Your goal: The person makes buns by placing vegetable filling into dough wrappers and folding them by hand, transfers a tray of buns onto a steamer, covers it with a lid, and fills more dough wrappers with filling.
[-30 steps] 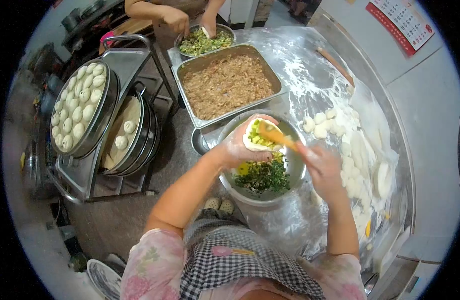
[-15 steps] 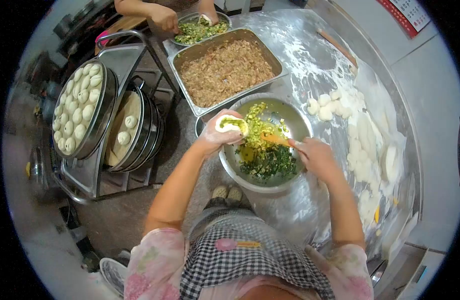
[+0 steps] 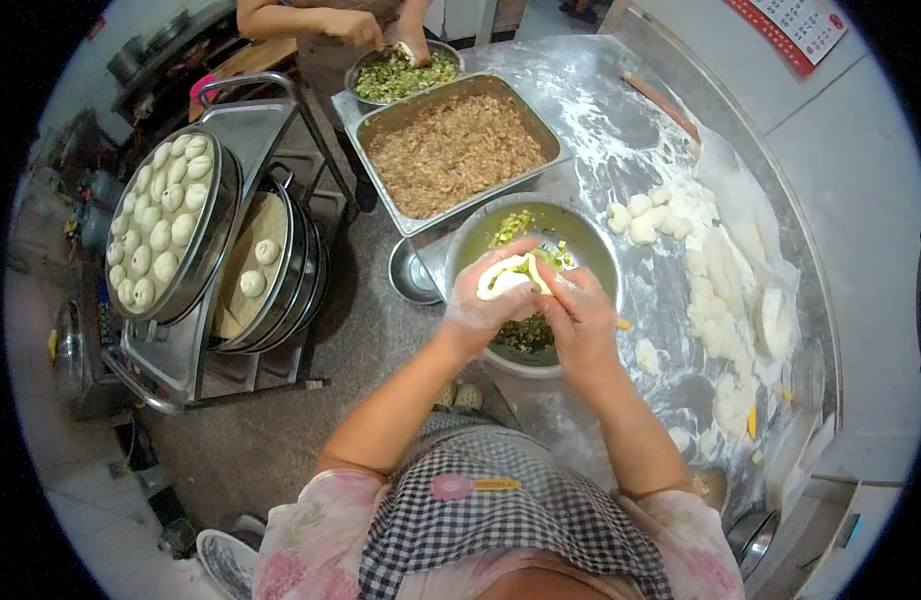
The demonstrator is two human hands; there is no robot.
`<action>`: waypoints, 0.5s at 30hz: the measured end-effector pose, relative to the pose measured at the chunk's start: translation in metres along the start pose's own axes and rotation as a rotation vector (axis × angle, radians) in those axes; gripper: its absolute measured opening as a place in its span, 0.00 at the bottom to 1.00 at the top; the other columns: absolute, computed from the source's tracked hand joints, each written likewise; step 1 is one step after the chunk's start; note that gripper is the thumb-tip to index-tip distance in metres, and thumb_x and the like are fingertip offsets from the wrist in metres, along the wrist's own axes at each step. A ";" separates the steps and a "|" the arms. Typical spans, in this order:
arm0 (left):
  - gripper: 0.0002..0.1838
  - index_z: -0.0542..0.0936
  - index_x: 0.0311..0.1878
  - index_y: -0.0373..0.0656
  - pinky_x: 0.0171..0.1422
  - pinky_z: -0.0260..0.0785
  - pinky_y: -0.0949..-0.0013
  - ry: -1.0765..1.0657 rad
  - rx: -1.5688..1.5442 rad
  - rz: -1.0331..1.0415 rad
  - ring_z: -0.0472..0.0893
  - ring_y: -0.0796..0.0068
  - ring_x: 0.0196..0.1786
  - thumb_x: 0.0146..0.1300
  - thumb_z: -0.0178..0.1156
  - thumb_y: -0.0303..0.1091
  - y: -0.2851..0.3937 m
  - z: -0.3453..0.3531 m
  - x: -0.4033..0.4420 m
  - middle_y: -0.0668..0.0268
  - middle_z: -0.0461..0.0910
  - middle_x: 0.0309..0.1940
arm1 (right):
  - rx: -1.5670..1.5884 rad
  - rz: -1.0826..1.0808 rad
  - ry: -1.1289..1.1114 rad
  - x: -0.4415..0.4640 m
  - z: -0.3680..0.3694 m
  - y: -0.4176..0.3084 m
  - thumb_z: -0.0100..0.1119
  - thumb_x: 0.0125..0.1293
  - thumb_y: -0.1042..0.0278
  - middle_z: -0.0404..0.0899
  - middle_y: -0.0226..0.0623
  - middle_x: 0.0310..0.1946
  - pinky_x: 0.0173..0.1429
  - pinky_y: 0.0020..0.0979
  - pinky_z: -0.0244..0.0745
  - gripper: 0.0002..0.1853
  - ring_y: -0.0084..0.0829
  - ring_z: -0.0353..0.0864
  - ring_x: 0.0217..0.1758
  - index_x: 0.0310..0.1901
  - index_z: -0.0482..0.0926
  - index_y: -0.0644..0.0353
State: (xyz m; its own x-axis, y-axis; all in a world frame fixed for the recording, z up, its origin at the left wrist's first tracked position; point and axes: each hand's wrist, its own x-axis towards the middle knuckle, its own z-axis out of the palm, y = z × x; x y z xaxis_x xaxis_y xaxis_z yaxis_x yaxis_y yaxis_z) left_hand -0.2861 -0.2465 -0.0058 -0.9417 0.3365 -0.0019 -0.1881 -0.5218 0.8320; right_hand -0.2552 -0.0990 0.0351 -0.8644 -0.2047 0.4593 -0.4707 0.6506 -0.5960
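Note:
Over the steel bowl [image 3: 609, 240], my left hand [image 3: 478, 305] cups a round dough wrapper [image 3: 500, 278] with green filling inside. My right hand [image 3: 579, 310] pinches the wrapper's right edge, fingers closed. Both hands are dusted with flour. Yellow-green chopped vegetable [image 3: 513, 227] and dark chopped greens [image 3: 526, 335] lie in the bowl, partly hidden by my hands. The end of the orange spatula [image 3: 624, 323] shows at the bowl's right rim; the rest is hidden behind my right hand and wrist.
A deep tray of brown filling [image 3: 451, 150] stands beyond the bowl. Dough pieces [image 3: 716, 300] and a rolling pin [image 3: 663, 105] lie on the floured table. At left, a cart [image 3: 246, 105] bears steamers of buns [image 3: 161, 235]. Across, another person's hands [image 3: 356, 28] work over a bowl of greens [image 3: 406, 75].
My right hand has let go of the orange spatula and moved left to the wrapper. My left hand has shifted right with the wrapper, over the bowl.

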 end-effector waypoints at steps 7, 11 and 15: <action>0.45 0.56 0.67 0.36 0.53 0.65 0.74 -0.140 0.302 0.161 0.72 0.77 0.47 0.48 0.70 0.33 0.018 -0.001 -0.016 0.63 0.71 0.48 | 0.442 0.416 -0.219 0.011 -0.024 -0.023 0.59 0.56 0.74 0.71 0.29 0.28 0.31 0.20 0.65 0.14 0.17 0.67 0.27 0.45 0.76 0.64; 0.46 0.54 0.67 0.33 0.55 0.64 0.70 -0.214 0.282 0.166 0.72 0.71 0.48 0.48 0.70 0.33 0.017 -0.004 -0.020 0.61 0.71 0.48 | 0.342 0.315 -0.216 0.009 -0.023 -0.041 0.58 0.55 0.77 0.71 0.28 0.28 0.31 0.19 0.65 0.13 0.16 0.67 0.27 0.43 0.76 0.64; 0.44 0.60 0.65 0.31 0.59 0.62 0.68 -0.271 0.489 0.248 0.72 0.67 0.53 0.45 0.71 0.32 0.030 0.004 -0.027 0.56 0.72 0.51 | 0.490 0.433 -0.285 0.016 -0.034 -0.035 0.56 0.53 0.79 0.71 0.33 0.27 0.33 0.21 0.67 0.11 0.20 0.69 0.28 0.41 0.75 0.64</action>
State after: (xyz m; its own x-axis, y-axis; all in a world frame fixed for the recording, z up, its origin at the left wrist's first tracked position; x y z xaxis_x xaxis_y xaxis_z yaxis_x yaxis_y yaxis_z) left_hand -0.2650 -0.2688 0.0215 -0.8244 0.4724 0.3118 0.2377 -0.2110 0.9481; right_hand -0.2468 -0.1008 0.0859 -0.9727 -0.2292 -0.0360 -0.0420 0.3264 -0.9443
